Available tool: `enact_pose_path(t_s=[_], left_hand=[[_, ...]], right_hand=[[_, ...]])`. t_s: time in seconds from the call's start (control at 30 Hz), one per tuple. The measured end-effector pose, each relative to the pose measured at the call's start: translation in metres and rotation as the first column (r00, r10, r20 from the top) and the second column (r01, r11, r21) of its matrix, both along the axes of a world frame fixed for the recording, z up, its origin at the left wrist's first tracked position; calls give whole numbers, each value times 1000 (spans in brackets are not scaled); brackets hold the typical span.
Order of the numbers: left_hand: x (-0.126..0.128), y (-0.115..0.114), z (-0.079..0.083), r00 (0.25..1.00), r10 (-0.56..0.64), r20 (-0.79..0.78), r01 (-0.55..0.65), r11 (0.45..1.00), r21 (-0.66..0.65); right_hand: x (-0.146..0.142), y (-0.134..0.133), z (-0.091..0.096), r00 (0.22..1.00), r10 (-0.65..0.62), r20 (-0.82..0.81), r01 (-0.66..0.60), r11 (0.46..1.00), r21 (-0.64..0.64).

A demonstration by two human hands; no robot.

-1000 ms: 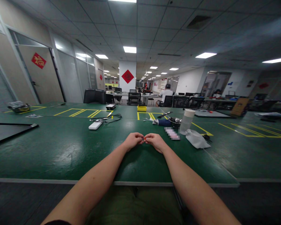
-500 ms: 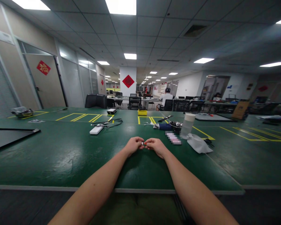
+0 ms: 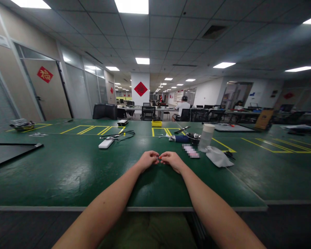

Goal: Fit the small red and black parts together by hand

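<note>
Both my hands rest on the green table (image 3: pixel 67 173), fingertips meeting at the middle. My left hand (image 3: pixel 147 160) is closed in a pinch, and so is my right hand (image 3: pixel 172 160). Between their fingertips sits a tiny part (image 3: pixel 158 158), partly metallic with a red-orange bit; it is too small to name. Both forearms stretch from the near table edge toward it.
A white bottle (image 3: pixel 206 137), a grey cloth (image 3: pixel 218 156), a steel bowl (image 3: pixel 194 137) and a blue item lie to the right beyond my hands. A white remote (image 3: pixel 106 143) and black cables (image 3: pixel 119 135) lie further left. A dark board (image 3: pixel 12 151) lies far left. People sit at distant desks.
My hands have kept the same pinch on the small part. Only the camera view has shifted slightly up and down.
</note>
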State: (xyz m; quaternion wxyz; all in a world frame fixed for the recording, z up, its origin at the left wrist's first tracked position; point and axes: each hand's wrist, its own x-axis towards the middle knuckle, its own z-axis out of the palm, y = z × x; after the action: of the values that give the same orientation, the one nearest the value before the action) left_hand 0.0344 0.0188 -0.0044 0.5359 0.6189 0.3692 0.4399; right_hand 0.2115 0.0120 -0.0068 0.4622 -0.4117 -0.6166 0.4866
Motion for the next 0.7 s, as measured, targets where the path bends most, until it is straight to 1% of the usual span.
enact_pose_path(t_s=[0.13, 0.27, 0.5, 0.7], left_hand=[[0, -1, 0, 1000, -5, -22, 4, 1000, -15], [2, -3, 2, 999, -34, -25, 34, 999, -5], [0, 2, 0, 999, 45, -7, -44, 997, 56], [1, -1, 2, 1000, 21, 8, -21, 1000, -2]], right_hand=[[-1, -2, 1, 1000, 4, 11, -4, 1000, 9], [-1, -3, 1, 1000, -4, -4, 4, 1000, 1], [-1, 0, -1, 1000, -10, -26, 11, 999, 30], [-1, 1, -3, 999, 0, -48, 1, 1000, 22]])
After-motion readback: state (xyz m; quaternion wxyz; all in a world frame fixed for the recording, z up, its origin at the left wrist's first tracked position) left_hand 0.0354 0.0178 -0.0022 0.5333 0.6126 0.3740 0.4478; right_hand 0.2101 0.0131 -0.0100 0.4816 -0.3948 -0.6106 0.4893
